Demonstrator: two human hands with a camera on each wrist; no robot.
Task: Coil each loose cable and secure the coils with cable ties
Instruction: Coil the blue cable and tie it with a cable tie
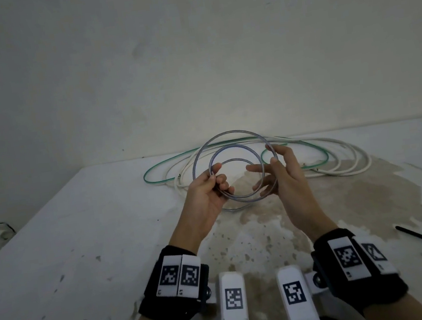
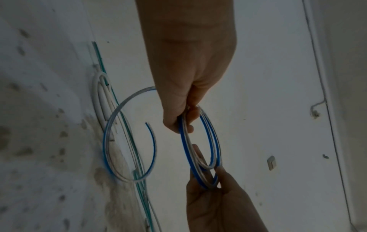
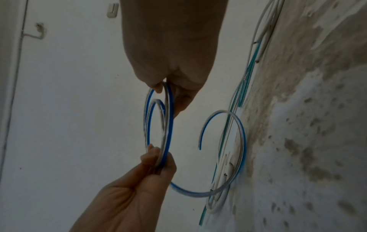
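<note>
Now, head view: the left hand [image 1: 208, 187] and right hand [image 1: 283, 169] are both pinching the blue-striped cable [image 1: 229, 141], coiling it above the table [image 1: 81, 244]. Left wrist view: its free end [image 2: 148, 125] is dangling, untied. Right wrist view: the white cable [image 3: 222, 196] and green cable [image 3: 244, 87] are lying loose.

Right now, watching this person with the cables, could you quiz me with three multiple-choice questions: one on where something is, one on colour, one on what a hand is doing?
1. Where do the green cable and white cable lie?
A. On the table near the wall
B. In the person's lap
C. Hanging from a hook

2. What stripe colour runs along the clear cable being coiled?
A. Red
B. Blue
C. Yellow

3. What is the left hand doing?
A. Lying flat on the table
B. Pinching the loops
C. Pointing at the wall

Answers: 1 A, both rest on the table behind the hands. 2 B, the wrist views show blue. 3 B, its fingers close on the loops, as do the right hand's.
</note>
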